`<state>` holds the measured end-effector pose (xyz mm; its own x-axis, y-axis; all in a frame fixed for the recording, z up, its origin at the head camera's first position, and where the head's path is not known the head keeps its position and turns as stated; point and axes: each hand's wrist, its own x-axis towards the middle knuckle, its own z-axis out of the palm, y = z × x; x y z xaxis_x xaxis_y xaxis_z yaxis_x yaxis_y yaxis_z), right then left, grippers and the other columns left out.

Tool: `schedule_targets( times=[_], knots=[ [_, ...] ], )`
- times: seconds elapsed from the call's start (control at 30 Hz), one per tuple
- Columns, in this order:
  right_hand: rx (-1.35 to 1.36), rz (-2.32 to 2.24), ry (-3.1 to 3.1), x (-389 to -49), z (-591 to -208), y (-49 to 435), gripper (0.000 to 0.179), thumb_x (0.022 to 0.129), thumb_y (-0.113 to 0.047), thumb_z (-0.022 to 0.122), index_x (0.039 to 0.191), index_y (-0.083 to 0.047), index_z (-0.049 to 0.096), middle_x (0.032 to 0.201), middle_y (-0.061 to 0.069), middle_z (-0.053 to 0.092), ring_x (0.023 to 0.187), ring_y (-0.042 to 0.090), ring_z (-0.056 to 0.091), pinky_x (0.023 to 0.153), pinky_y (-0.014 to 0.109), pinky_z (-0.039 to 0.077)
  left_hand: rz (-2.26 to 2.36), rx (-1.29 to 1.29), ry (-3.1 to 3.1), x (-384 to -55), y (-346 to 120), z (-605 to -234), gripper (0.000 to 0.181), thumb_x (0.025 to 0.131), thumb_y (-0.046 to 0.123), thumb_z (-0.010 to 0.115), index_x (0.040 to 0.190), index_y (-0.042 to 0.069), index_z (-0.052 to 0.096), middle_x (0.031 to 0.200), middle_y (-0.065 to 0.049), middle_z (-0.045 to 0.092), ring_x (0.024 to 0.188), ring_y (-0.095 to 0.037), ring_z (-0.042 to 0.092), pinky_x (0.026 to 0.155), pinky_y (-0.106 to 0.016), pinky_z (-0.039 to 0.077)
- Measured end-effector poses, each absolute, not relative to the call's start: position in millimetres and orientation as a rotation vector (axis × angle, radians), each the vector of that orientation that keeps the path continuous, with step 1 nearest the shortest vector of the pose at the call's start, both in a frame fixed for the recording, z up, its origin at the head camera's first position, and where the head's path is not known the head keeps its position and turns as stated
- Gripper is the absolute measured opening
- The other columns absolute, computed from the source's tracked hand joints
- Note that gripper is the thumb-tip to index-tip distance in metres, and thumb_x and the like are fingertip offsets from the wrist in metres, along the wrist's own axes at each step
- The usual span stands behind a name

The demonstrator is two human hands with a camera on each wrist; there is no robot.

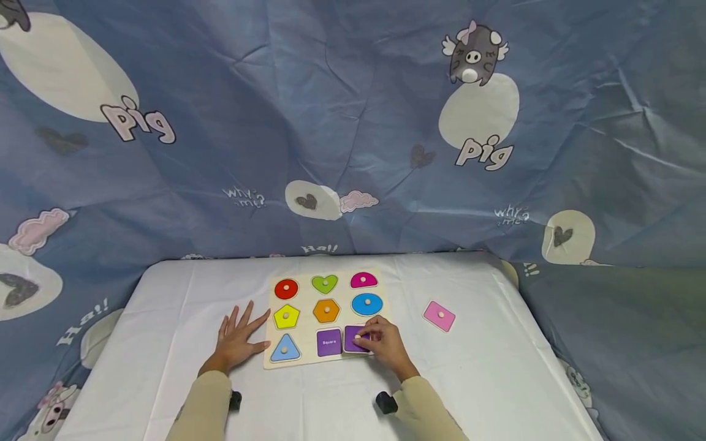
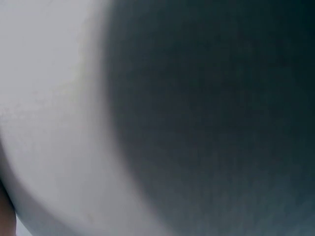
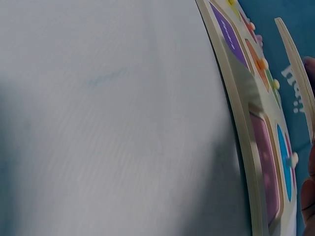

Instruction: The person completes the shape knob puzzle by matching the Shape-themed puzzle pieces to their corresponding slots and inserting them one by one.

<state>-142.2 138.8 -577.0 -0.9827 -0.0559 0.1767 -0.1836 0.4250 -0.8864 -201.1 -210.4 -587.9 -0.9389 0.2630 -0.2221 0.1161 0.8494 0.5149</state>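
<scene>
A wooden shape puzzle board (image 1: 305,358) lies flat on the white cloth. My right hand (image 1: 388,344) pinches the small knob of a purple square puzzle piece (image 1: 350,344) above the board's near right part. In the right wrist view the square piece (image 3: 294,64) appears edge-on, raised off the board, with a pink recess (image 3: 263,162) below. Just left of the held piece is a purple recess (image 1: 329,343) printed "Square". My left hand (image 1: 236,343) lies with fingers spread at the board's left edge, index finger and thumb reaching its rim. The left wrist view is blurred cloth and shadow.
A pink rectangle piece (image 1: 439,316) with a knob lies on the cloth right of the board. Several other knobbed pieces sit in the board, among them a blue triangle (image 1: 285,350) and a blue oval (image 1: 361,304). A blue patterned curtain (image 1: 353,122) hangs behind the table.
</scene>
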Motion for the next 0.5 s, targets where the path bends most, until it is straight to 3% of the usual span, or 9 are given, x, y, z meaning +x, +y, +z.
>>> schedule_targets(
  times=[0.5],
  knots=[
    [0.355,1.544,-2.607,-158,-580,113,0.011,0.076,-0.011,0.082,0.078,-0.003,0.075,0.081,0.0,0.057,0.066,0.006,0.044,0.056,0.016,0.037,0.715,0.292,2.76,-201,-211,-591,0.075,0.081,0.04,0.068,0.147,0.016,0.04,0.159,-0.023,0.005,0.144,-0.045,-0.009,0.112,-0.059,-0.013]
  ],
)
